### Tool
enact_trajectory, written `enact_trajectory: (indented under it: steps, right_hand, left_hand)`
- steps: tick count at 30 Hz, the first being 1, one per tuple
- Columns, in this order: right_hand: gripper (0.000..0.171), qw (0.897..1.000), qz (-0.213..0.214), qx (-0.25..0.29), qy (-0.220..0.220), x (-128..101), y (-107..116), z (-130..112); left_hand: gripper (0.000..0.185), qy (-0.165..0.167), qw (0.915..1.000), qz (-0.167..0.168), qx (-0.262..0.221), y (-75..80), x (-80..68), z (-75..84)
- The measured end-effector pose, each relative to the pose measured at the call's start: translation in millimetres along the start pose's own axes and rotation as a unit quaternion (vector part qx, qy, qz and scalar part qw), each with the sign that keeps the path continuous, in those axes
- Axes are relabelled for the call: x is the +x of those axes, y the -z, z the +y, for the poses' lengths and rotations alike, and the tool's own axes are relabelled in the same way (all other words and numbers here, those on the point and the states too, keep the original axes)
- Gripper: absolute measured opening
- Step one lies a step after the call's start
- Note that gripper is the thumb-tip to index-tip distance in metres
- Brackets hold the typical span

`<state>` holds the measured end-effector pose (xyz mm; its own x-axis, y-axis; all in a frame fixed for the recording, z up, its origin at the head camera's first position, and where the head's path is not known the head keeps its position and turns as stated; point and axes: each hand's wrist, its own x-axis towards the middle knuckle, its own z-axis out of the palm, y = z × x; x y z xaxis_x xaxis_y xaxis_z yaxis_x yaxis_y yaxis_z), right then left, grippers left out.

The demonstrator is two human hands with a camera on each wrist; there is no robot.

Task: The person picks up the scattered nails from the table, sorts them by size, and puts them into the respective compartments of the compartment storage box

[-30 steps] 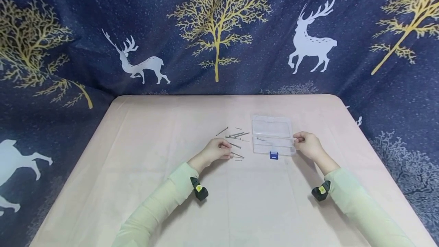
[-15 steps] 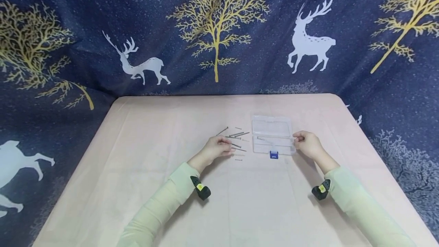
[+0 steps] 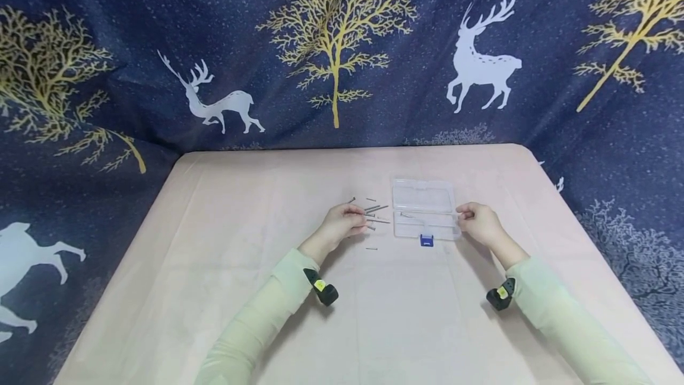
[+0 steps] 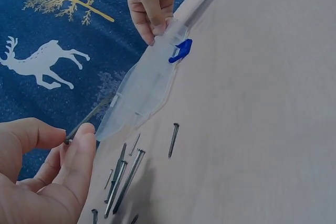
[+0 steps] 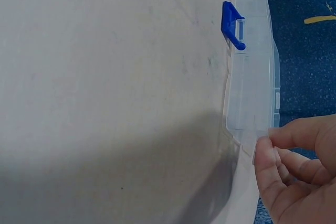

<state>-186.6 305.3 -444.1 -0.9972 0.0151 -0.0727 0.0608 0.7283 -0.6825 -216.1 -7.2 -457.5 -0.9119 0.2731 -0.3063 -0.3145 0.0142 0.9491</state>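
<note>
My left hand pinches a long grey nail between thumb and fingertips, above the table and left of the box. The nail's free end points right, toward the clear plastic box, which lies with its lid raised back and its blue latch at the front. My right hand holds the box's right end between thumb and fingers. One thin nail shows inside the box. Several loose nails lie beneath and beside my left hand, which partly hides them in the head view.
A small nail lies apart, nearer the front. Pale cloth covers the table. Behind it hangs a dark blue curtain printed with deer and trees.
My left hand has lifted the nail off the table and moved it away from me and slightly right, toward the box. My right hand stays at the box's end.
</note>
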Motion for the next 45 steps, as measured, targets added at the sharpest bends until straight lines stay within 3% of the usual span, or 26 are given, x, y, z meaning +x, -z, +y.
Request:
enact_trajectory:
  steps: [16, 23, 30, 34, 40, 45]
  right_hand:
    - [0.032, 1.000, 0.005, -0.008, 0.009, 1, -5, -3]
    - [0.032, 1.000, 0.006, 0.003, 0.008, 2, -7, -4]
    - [0.034, 1.000, -0.001, -0.006, 0.002, 1, -4, -5]
    - [0.033, 1.000, -0.001, -0.011, 0.005, 1, -1, -5]
    - [0.031, 1.000, -0.006, -0.011, 0.004, -2, -1, -5]
    - [0.031, 1.000, -0.012, 0.007, -0.006, -2, -2, -5]
  left_hand:
    - [0.034, -0.008, 0.9990, 0.016, -0.042, -24.2, 16.7, -3.5]
    - [0.034, -0.011, 0.9990, 0.035, -0.027, -37.2, 23.7, 2.2]
    - [0.029, -0.023, 0.9992, 0.031, -0.009, -50.8, 30.9, 11.0]
    - [0.028, -0.027, 0.9993, 0.012, -0.024, -58.0, 31.6, 17.6]
    - [0.025, -0.029, 0.9992, 0.021, -0.018, -71.0, 38.1, 15.8]
    - [0.024, -0.040, 0.9985, 0.033, 0.015, -79.6, 42.9, 12.0]
